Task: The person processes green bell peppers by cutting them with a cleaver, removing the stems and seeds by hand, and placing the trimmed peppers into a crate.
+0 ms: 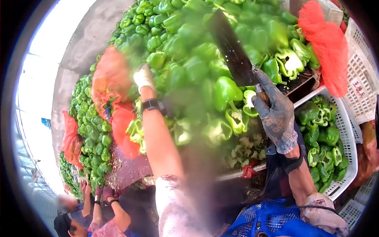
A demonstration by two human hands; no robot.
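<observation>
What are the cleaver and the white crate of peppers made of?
Cleaver: probably dull steel, its blade dark and flat; the brownish handle in the right hand may be wood. White crate: likely smooth plastic, with moulded slots.

Right hand [276, 114] has the knife [232, 49] by its handle, blade over green peppers [185, 65] heaped on the table [132, 164]. My left hand [144, 78] is among the peppers; grip unclear. Cut peppers [237, 120] toward near edge, white crate [349, 160] by near right corner.
</observation>
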